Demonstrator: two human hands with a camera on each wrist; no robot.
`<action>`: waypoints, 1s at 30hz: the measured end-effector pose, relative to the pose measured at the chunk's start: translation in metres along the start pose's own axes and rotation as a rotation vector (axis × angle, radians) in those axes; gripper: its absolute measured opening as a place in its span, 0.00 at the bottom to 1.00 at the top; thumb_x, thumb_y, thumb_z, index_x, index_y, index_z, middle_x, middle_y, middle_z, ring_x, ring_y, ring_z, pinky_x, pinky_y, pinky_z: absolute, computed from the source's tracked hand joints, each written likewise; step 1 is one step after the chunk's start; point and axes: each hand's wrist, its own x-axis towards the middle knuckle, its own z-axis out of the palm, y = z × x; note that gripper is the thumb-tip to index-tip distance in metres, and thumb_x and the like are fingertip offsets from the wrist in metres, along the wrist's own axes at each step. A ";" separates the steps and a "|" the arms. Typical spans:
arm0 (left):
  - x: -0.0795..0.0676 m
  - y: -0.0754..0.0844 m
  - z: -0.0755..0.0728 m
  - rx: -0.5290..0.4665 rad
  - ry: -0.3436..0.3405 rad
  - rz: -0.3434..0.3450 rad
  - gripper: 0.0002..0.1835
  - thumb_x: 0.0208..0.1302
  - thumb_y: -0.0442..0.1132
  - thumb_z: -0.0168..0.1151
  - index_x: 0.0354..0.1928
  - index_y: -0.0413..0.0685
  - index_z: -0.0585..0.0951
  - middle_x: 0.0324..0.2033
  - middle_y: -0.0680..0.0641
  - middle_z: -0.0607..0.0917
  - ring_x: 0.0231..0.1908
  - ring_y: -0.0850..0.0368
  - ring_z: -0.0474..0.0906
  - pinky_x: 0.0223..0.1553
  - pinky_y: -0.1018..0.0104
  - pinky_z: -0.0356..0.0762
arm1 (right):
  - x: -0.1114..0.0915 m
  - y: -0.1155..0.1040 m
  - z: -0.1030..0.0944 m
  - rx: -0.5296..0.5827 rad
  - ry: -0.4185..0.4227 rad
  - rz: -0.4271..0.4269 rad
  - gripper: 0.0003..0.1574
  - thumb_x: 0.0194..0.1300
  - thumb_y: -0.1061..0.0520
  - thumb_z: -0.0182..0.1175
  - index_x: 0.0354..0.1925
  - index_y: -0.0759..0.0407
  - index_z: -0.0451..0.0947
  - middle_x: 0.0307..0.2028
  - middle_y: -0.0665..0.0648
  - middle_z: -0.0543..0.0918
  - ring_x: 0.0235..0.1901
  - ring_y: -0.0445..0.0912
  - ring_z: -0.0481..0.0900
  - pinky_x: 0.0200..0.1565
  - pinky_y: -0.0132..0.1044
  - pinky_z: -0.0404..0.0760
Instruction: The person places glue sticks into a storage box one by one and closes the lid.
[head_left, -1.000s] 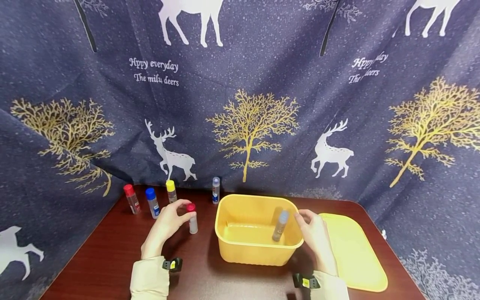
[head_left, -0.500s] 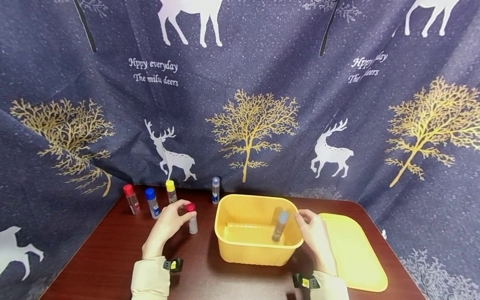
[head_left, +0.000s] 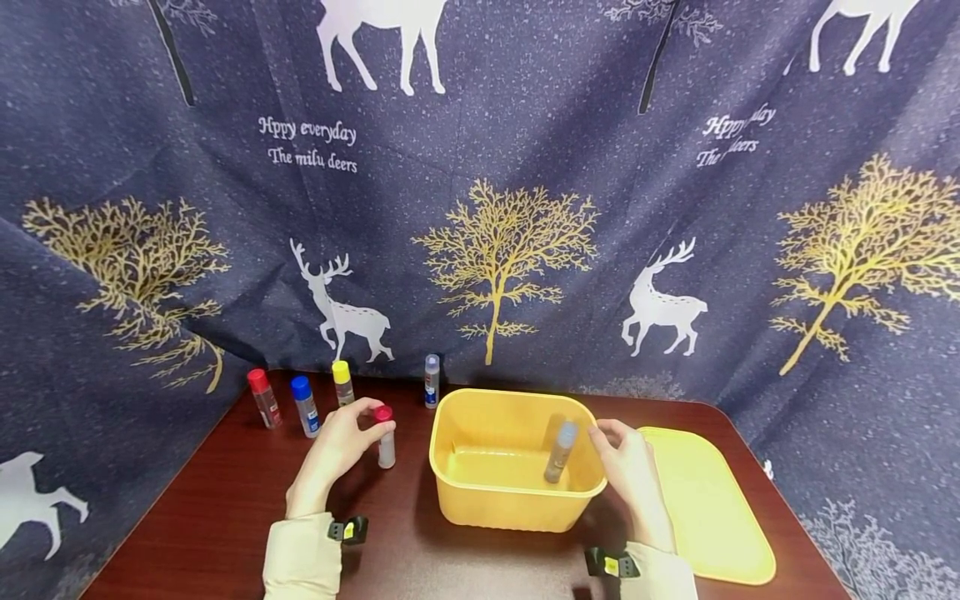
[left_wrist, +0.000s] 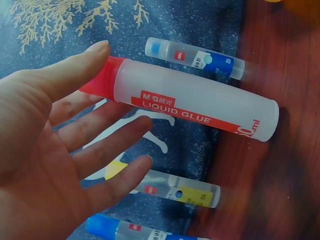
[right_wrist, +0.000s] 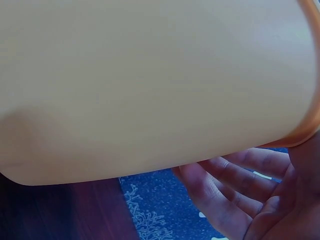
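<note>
My left hand [head_left: 339,443] pinches the red cap of a liquid glue bottle [left_wrist: 195,100] between thumb and fingers, the other fingers spread loosely. In the head view that glue bottle stands upright on the table, left of a yellow plastic box [head_left: 517,507]. My right hand [head_left: 628,467] holds the box at its right rim. In the right wrist view its fingers [right_wrist: 215,195] lie along the outer wall, and the thumb reaches the rim, its tip hidden. Inside the box, toward the right, leans another glue bottle [head_left: 560,454] with a grey-blue cap.
On the left stand glue bottles with a red cap [head_left: 264,398], a blue cap [head_left: 306,407] and a yellow cap [head_left: 342,382]. A clear-capped glue bottle [head_left: 432,382] stands behind, near the cloth backdrop. The yellow lid [head_left: 708,508] lies flat right of the box on the brown table [head_left: 195,533].
</note>
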 end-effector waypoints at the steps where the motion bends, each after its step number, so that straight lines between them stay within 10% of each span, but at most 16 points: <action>1: 0.000 0.001 0.000 0.002 0.003 0.001 0.21 0.61 0.47 0.69 0.52 0.44 0.81 0.46 0.43 0.84 0.47 0.43 0.78 0.51 0.45 0.74 | 0.000 0.000 0.000 0.006 -0.002 0.000 0.18 0.70 0.52 0.58 0.50 0.64 0.81 0.44 0.64 0.85 0.44 0.56 0.83 0.49 0.52 0.78; 30: -0.020 0.087 -0.034 -0.069 0.129 0.207 0.21 0.58 0.52 0.71 0.50 0.51 0.83 0.43 0.52 0.85 0.42 0.54 0.80 0.46 0.53 0.78 | -0.001 0.003 -0.001 -0.015 -0.006 -0.015 0.19 0.71 0.50 0.58 0.50 0.63 0.81 0.45 0.63 0.85 0.47 0.56 0.83 0.50 0.52 0.77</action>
